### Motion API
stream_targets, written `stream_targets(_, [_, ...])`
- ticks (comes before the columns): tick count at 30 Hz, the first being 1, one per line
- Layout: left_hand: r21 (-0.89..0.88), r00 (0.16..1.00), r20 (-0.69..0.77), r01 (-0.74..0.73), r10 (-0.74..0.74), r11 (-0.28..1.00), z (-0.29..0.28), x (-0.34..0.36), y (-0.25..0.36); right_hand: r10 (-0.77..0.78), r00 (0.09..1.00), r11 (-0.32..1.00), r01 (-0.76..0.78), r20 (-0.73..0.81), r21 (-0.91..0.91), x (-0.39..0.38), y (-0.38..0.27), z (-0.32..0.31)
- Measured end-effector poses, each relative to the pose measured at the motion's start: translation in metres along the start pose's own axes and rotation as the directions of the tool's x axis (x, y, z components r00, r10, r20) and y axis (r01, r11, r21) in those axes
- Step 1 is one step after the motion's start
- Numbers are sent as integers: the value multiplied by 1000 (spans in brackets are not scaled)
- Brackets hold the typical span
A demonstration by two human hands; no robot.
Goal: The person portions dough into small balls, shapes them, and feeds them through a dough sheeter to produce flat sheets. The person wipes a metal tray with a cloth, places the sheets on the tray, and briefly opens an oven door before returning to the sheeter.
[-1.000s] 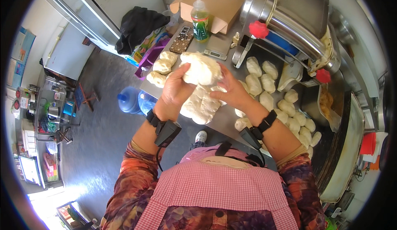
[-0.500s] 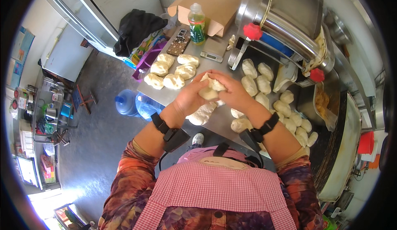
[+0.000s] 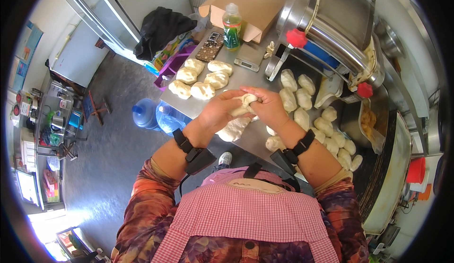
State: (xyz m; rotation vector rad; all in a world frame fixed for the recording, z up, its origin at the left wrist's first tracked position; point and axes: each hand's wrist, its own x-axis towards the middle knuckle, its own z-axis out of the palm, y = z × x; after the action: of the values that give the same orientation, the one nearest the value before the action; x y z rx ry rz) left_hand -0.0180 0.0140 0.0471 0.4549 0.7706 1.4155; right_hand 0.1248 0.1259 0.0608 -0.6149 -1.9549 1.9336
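Observation:
Between both hands, above the steel table, is a piece of pale dough. My left hand wraps round its left side, while my right hand pinches its right edge with fingers bent over the top. A larger dough lump lies beneath my hands, partly hidden by them. To the left sit several shaped dough pieces in a loose cluster. On the right, several smooth oval dough pieces rest in rows, some of them behind my right wrist.
A steel dough-rolling machine with red knobs stands at the back right. Behind my hands are a small scale, a phone, a green bottle and a cardboard box. A metal container stands right; blue water jugs are on the floor.
My fingers have closed further over the dough, folding its edges inward into a more compact piece. The whole view has shifted slightly.

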Motion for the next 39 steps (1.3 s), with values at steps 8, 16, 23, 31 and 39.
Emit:
stream_targets(8, [-41,992,-38,121,-123,992,-7,-15,-3,-306,922,808,383,236,-448,0,26,-3])
stream_targets(16, [628,974,-98,-100,206,772,-68,-38,9,73,974,975,-115,213,191,-9,38,-3])
stream_targets(23, [982,925,181,-154,334,-106,-163,-43,4,102,993,986,-94,-56,134,-17,28,-27])
stream_targets(31, [916,894,295,-165,337,-366,-159,-19,16,100,988,914,-138,-119,-382,-11,57,-42])
stream_targets(39, [791,784,612,-601,104,-115,-70,9,-26,46,983,489,135,180,-862,17,77,-11])
